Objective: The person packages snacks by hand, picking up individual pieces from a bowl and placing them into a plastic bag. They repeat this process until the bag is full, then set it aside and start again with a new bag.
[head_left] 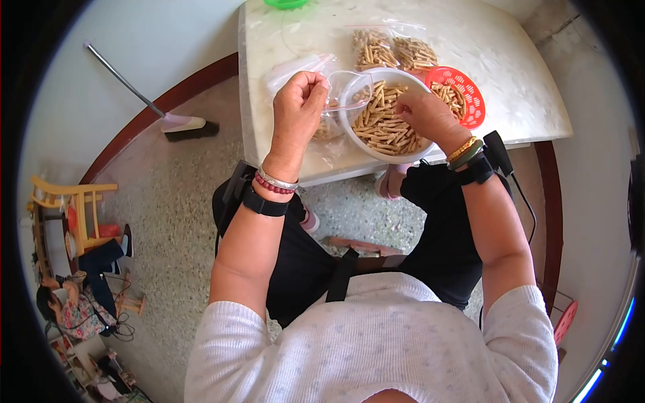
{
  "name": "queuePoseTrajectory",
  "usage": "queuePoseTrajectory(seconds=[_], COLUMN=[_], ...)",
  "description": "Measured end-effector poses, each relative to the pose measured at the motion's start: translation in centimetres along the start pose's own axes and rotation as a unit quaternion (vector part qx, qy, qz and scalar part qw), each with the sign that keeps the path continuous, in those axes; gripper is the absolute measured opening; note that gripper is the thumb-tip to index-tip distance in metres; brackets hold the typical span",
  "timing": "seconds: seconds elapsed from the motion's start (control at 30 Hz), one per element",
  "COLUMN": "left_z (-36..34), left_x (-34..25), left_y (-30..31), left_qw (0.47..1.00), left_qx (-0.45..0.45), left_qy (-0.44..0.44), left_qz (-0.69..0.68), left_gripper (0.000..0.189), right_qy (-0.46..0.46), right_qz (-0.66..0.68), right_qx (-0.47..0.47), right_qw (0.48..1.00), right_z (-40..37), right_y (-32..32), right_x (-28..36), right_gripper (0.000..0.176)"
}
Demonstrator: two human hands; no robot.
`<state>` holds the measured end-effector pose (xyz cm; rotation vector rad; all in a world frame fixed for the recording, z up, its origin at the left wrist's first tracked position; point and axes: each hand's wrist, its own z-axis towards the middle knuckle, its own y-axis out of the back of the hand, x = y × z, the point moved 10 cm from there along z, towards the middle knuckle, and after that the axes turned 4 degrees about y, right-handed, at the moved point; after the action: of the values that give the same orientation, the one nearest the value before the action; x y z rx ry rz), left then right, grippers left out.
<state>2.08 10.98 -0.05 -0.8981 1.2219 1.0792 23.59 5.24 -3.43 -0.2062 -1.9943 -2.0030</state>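
Observation:
My left hand (299,111) pinches the edge of a clear zip-lock plastic bag (355,88), whose mouth gapes toward the white bowl (344,124). Short, tan, dried root-like sticks (384,127) fill much of that bowl. Over its right side, my right hand (428,115) has its fingertips drawn together close to the sticks; whether they grip any is hidden. A red perforated basket (476,101) with more sticks is right beside my right hand. Under the left hand's bag, some sticks show through clear plastic (326,127) on the table.
Two filled bags (373,52) (415,54) lie behind the bowl on the pale table (497,60). Flat bags (285,72) are left of it, a green container (287,3) at the back. A broom (183,124), a wooden chair (84,208) and a seated person (84,309) are at left.

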Motion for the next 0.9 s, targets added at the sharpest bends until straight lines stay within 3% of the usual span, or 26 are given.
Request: queuePoseTrajectory(seconds=[0.33, 0.67, 0.73, 0.9], left_z=[-0.1, -0.1, -0.1, -0.1], left_x=[-0.3, -0.2, -0.3, -0.1], left_y=[-0.1, -0.4, -0.4, -0.3], left_qw=[1.0, 1.0, 1.0, 1.0], left_qx=[-0.002, 0.009, 0.008, 0.007], left_qy=[0.003, 0.007, 0.006, 0.008], left_qz=[0.005, 0.025, 0.026, 0.026], left_gripper=[0.01, 0.01, 0.01, 0.009], right_qy=[0.159, 0.165, 0.091, 0.083], right_qz=[0.09, 0.044, -0.044, -0.109], right_qx=[0.016, 0.057, 0.093, 0.088], right_qw=[0.983, 0.984, 0.991, 0.987], right_z=[-0.9, -0.9, -0.8, -0.7], right_y=[-0.8, -3.5, -3.7, -4.4], right_x=[4.0, 6.6, 6.2, 5.8], right_gripper=[0.005, 0.009, 0.012, 0.015])
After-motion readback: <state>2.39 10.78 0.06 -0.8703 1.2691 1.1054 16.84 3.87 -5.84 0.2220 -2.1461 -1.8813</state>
